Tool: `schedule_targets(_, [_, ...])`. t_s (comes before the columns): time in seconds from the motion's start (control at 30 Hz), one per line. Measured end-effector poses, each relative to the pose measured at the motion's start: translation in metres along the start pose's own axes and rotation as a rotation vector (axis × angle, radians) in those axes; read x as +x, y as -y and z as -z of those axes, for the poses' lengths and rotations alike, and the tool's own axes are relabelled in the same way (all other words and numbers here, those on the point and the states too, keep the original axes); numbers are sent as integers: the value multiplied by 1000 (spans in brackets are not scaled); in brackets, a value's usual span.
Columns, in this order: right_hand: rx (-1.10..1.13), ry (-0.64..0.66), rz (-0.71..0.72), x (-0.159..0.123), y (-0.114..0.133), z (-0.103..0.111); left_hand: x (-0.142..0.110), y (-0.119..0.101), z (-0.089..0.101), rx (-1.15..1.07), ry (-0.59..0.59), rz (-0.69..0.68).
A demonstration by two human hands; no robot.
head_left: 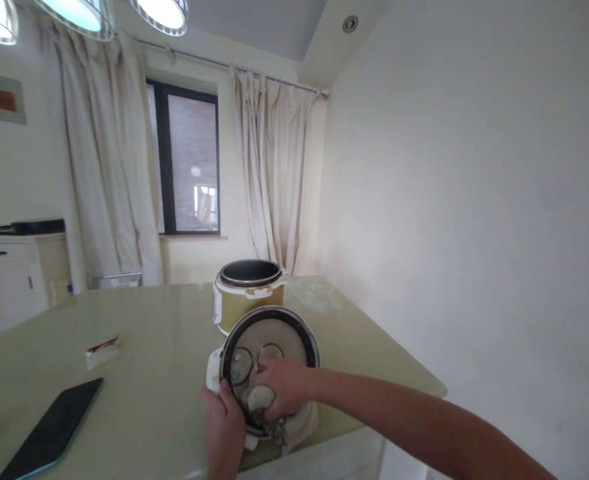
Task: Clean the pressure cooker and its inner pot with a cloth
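A round cooker lid (269, 337) is tilted up near the table's front edge, its inner side facing me. My left hand (223, 423) grips the lid's lower left rim, fingers closed round it. My right hand (280, 387) is closed on a grey cloth (294, 423) and presses it against the inside of the lid. Behind the lid stands the cooker body (247, 293), open at the top, with a dark inner pot.
The pale green glass table (164, 360) carries a dark phone (54, 427) at the front left and a small white packet (103, 352) beyond it. A white wall stands close on the right. Curtains and a window are behind, a white cabinet (9, 280) at far left.
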State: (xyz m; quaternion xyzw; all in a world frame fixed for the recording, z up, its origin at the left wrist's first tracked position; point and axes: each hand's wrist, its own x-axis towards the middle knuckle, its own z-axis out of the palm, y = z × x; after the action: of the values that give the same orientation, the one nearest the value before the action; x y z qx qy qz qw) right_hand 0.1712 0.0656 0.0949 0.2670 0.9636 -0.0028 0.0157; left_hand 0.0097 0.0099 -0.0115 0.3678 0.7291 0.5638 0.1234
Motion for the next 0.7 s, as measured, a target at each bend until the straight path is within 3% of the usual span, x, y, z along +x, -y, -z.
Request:
schedule_targets(0.1, [-263,124,4,-23,-27,24,-1,-4,0,-32,-15,9])
schedule_targets(0.23, [-583,-79,16,-14,-47,51,0,-6,0,-89,26,7])
schedule_targets(0.4, [-725,-324,583,46,-27,49,6,5,-3,-165,8,-39])
schedule_targets(0.47, [-712,-376,681,62,-22,45,7,9,-3,-142,-9,-34])
schedule_targets(0.53, [-683,-405,576,65,-24,43,6,10,-2,-111,-13,-12])
schedule_targets(0.63, [-607,-401,189,47,-38,43,2,5,0,-68,-19,39])
schedule_targets(0.7, [-532,-327,-69,26,-43,44,0,1,0,-51,-15,56])
